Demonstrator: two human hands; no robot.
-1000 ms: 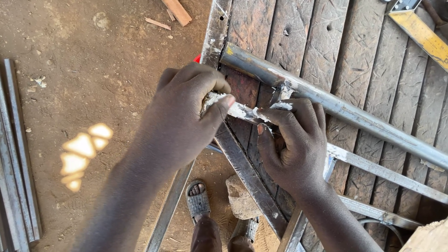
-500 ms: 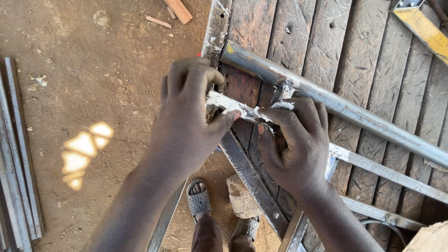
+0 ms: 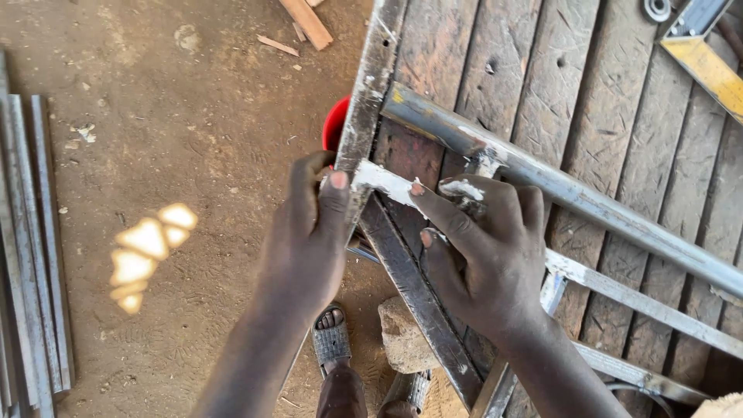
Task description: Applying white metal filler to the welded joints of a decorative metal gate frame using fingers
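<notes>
A flat metal bar (image 3: 383,179) smeared with white paste lies across the corner of a wooden table, under a long grey metal tube (image 3: 588,197). My left hand (image 3: 309,240) pinches the bar's left end at the table's metal edge rail (image 3: 375,70), thumb on top. My right hand (image 3: 487,263) grips the same bar just to the right, index finger stretched along the white paste, thumb below. More thin metal bars (image 3: 635,298) of the frame run out from under my right wrist.
Worn wooden planks (image 3: 542,85) form the tabletop. A yellow and grey square tool (image 3: 708,66) lies at the top right. A red object (image 3: 336,122) shows under the table edge. Metal strips (image 3: 31,255) lie on the dirt at left. A stone (image 3: 402,337) and my sandalled foot (image 3: 331,340) are below.
My left hand has slid off the top of the bar to its left end, uncovering the white-smeared stretch. My right hand has stayed in place, its index finger now stretched along the bar.
</notes>
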